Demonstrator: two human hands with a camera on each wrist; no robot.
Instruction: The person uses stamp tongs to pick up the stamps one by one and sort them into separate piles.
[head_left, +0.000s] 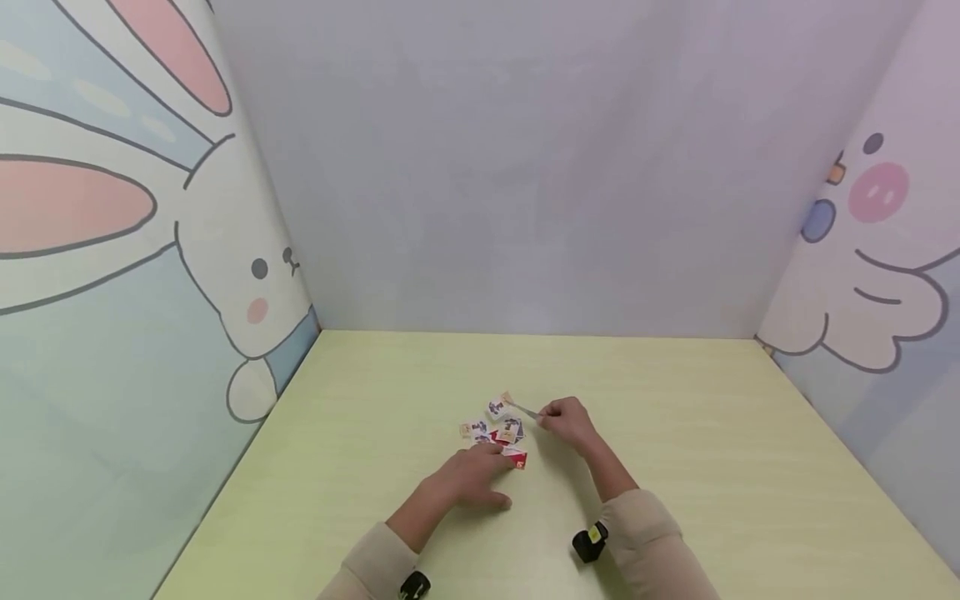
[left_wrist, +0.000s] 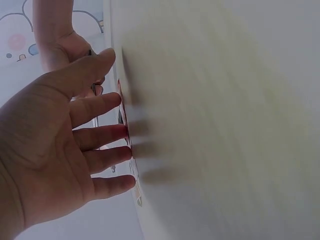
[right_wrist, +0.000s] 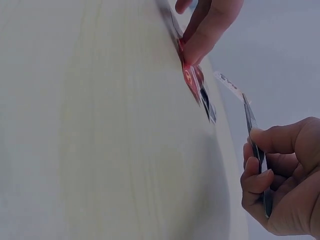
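My right hand [head_left: 570, 423] pinches metal tweezers [right_wrist: 248, 116] between thumb and fingers. At the tweezers' tips a small white printed paper piece [right_wrist: 229, 85] is raised above the table, its orange end toward the tips. My left hand [head_left: 471, 477] rests its fingertips on a small group of cut paper pieces [head_left: 478, 428], with the fingers spread and mostly straight in the left wrist view. A red-and-white piece [head_left: 517, 457] shows beside those fingertips. Part of the group lies hidden under the left hand.
The pale yellow table [head_left: 360, 467] has a grey backdrop [head_left: 525, 192] behind it. Side panels carry a cartoon rabbit [head_left: 232, 275] on the left and another cartoon animal [head_left: 847, 283] on the right. Black wrist cameras [head_left: 588, 543] sit at both sleeves.
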